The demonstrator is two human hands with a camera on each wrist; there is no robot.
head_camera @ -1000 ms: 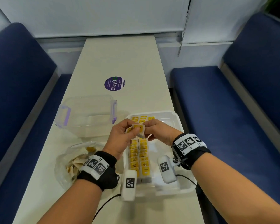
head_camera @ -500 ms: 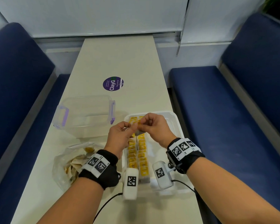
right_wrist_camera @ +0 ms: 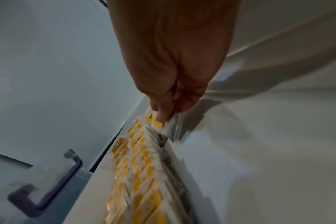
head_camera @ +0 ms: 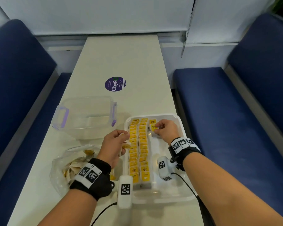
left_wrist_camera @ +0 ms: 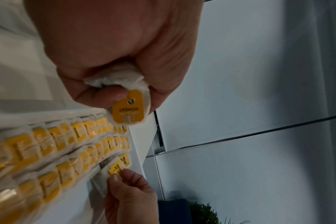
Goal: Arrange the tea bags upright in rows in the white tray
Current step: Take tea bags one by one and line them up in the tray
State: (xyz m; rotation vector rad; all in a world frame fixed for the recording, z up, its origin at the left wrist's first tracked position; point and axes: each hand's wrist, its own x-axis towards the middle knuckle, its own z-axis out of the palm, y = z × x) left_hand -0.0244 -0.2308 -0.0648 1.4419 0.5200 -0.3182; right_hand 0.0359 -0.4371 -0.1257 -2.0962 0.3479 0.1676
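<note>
The white tray [head_camera: 183,128] holds two full rows of upright tea bags [head_camera: 138,149] with yellow tags. At the far end of a third row stands one tea bag [head_camera: 152,122]. Just in front of it my right hand [head_camera: 165,131] pinches a tea bag [head_camera: 153,128] by its top, set upright in the tray; the same bag [left_wrist_camera: 115,169] shows in the left wrist view. My left hand [head_camera: 115,144], at the tray's left rim, grips a bunch of tea bags [left_wrist_camera: 128,109], one yellow tag hanging out.
A clear plastic box [head_camera: 85,115] with purple latches stands left of the tray. A plastic bag [head_camera: 69,167] of loose tea bags lies near my left wrist. A purple sticker [head_camera: 115,84] marks the table's middle. Blue benches flank the narrow table.
My hands have parted. The right hand carried one tea bag right and down into the third row. The left hand drew back to the tray's left rim with its bunch.
</note>
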